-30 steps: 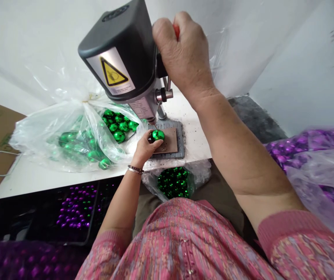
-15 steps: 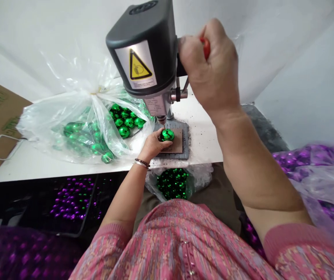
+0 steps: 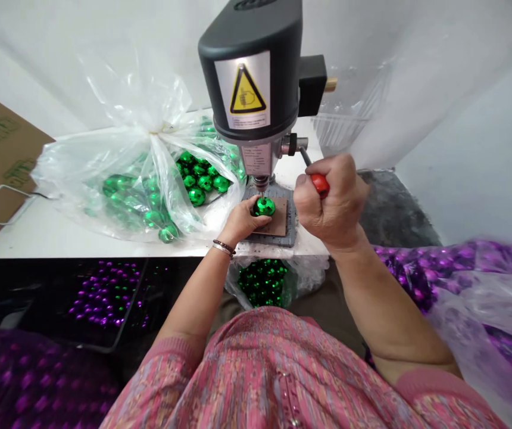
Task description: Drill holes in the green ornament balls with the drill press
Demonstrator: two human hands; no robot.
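Green bauble [image 3: 265, 206] is what it's all about, so that first: it sits on the brown pad [image 3: 279, 219] on the drill press [image 3: 256, 71] base, right under the bit [image 3: 261, 192]. I can't tell if the tip is touching the top or just above it. Now near to far. 1 small bag of green baubles [image 3: 265, 283] sits open at the lap, under the white table [image 3: 59, 245] edge. The right hand [image 3: 330, 205] is fisted tight round the red lever knob [image 3: 321, 185], down low. The left hand [image 3: 242, 221] has thumb and fingers pinched on the bauble's sides, pretty near the bit. My take: feed the lever slowly, because a shiny round shell probably skids or cracks if rushed. Hold it dead centre, fingers low and off the top. Further back, 1 big clear bag [image 3: 140, 179] of more green ones lies just left of the press.
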